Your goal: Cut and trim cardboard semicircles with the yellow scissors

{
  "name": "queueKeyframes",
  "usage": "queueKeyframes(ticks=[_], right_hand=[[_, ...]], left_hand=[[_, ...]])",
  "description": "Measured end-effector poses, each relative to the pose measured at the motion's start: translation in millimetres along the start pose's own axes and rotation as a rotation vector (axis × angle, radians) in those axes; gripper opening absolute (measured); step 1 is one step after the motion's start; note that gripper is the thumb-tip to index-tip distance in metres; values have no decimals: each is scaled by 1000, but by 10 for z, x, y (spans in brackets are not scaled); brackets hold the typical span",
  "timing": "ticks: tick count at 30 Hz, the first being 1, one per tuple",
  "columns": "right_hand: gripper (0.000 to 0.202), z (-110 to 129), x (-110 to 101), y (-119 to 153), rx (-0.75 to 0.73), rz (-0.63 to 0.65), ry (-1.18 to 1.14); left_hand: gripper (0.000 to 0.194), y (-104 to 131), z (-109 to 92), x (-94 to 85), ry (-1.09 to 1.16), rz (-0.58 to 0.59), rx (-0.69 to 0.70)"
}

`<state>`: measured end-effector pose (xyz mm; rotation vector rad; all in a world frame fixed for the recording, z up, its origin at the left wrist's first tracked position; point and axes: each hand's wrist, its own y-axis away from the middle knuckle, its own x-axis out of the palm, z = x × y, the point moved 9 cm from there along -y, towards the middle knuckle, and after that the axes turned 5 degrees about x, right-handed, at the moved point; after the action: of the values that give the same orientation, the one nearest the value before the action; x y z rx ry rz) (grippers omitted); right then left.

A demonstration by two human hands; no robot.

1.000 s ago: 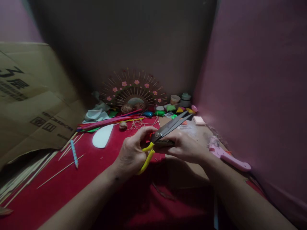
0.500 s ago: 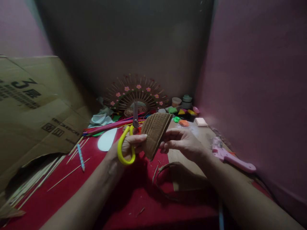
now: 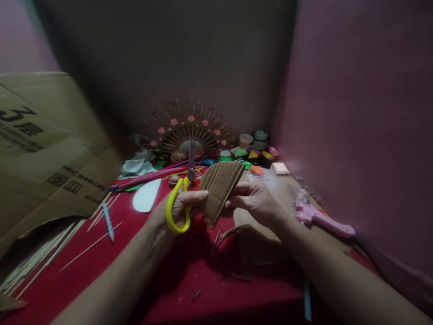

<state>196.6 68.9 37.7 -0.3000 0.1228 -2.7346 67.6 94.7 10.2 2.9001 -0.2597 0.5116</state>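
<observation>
A half-round piece of corrugated cardboard is held up above the red tablecloth. My left hand pinches its left edge, thumb on the near face. Yellow-handled scissors hang on that same hand by a handle loop, blades pointing up and away. My right hand grips the slanted right edge, its fingers partly behind the piece. A white half-round paper shape lies on the cloth left of my left hand. Thin cardboard offcuts curl on the cloth below the piece.
A large cardboard sheet leans at left above wooden sticks and a blue pencil. At right lies a pink glue gun. A flowered fan-shaped decoration stands at the back, with clay packets and pipe cleaners before it.
My right hand has closed in on the cardboard piece's right edge, and the piece has turned slightly. The background has shifted a little left in view; the scissors stay on my left hand.
</observation>
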Motion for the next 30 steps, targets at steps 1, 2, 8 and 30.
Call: queueKeyframes(ticks=[1,2,8,30], right_hand=[[16,0,-4,-4,-3,-5,3],[16,-2,-7,-7,-4,-9,7],[14,-1,-1,5,-6,-5,17],[15,-153,2,139,-98,-355,-390]], left_hand=[[35,6,-3,-4,8,-11,-3],[32,9,-8,-1,15,-12,-1],[39,-14,-58,67,4,98,75],[50,248,-191,253,0,17,448]])
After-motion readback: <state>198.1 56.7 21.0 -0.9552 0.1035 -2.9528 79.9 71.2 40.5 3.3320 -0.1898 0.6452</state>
